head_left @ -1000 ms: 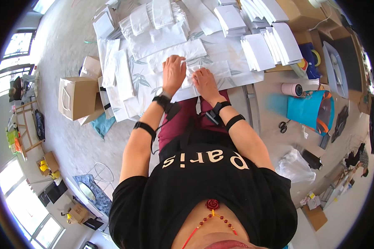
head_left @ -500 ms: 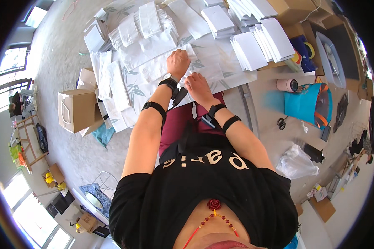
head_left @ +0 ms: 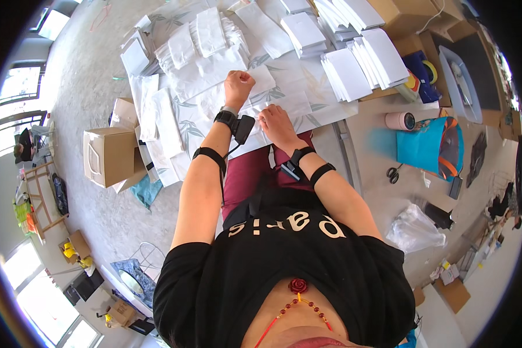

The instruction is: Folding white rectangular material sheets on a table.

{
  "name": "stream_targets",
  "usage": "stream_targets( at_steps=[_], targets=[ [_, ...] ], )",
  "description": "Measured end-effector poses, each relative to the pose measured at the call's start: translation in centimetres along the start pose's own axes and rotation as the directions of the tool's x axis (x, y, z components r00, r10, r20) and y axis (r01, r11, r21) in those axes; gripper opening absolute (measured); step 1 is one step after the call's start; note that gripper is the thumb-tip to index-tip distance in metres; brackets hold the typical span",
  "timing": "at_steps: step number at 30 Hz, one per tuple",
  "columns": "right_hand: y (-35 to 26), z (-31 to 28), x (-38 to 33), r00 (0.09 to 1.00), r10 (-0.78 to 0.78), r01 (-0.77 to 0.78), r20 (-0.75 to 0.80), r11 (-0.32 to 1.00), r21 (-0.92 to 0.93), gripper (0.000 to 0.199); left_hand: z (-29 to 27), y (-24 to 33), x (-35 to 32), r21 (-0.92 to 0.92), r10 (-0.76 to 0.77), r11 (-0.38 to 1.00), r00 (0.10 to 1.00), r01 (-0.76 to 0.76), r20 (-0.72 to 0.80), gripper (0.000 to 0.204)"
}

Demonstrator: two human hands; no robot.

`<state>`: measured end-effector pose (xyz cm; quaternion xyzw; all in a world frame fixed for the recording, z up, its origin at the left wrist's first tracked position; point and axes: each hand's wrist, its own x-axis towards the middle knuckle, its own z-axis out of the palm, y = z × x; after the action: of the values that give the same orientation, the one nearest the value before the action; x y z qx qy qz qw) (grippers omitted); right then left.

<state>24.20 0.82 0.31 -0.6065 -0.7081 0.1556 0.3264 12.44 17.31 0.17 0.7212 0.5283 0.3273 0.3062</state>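
Observation:
My left hand is raised over the table, fingers curled into a pinch; whatever lies between the fingertips is too small to make out. Under and beside it, a white sheet lies next to a thin clear plastic bag. Near the table's front edge, my right hand rests with bent fingers closed at the left part of that bag. Just beyond my left hand spreads a fanned pile of white packets in thin plastic, with smaller bundles on top.
Stacks of white folded card stand at the far right, beside cardboard boxes. More flat packets line the table's left side. An open carton is left of the table. Right of it sit a pink cylinder and a blue bag.
My left hand has shifted slightly left and turned at the wrist, lifting off the white sheet and uncovering more of it. My right hand has barely moved.

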Motion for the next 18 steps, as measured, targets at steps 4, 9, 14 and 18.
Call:
stream_targets(
  at_steps=[4,9,14,18],
  targets=[
    [0.1,0.1,0.1,1.0,-0.014,0.014,-0.009,0.999,-0.031,0.007,-0.3,0.3,-0.8,0.037,0.061,0.997,0.998,-0.061,0.016,0.016],
    [0.1,0.1,0.1,0.999,-0.03,0.029,-0.03,0.999,-0.029,0.006,1.3,2.4,-1.9,0.308,0.19,0.923,0.969,-0.231,0.158,0.013],
    [0.0,0.0,0.2,0.999,-0.023,0.023,-0.029,1.0,0.002,0.004,2.1,2.8,-1.3,0.411,0.144,0.891,0.978,-0.195,0.152,0.01],
    [-0.1,0.0,0.3,1.0,-0.013,0.013,-0.024,1.0,-0.008,0.005,2.2,2.3,-1.1,0.364,0.121,0.919,0.987,-0.15,0.102,0.01]
  ],
)
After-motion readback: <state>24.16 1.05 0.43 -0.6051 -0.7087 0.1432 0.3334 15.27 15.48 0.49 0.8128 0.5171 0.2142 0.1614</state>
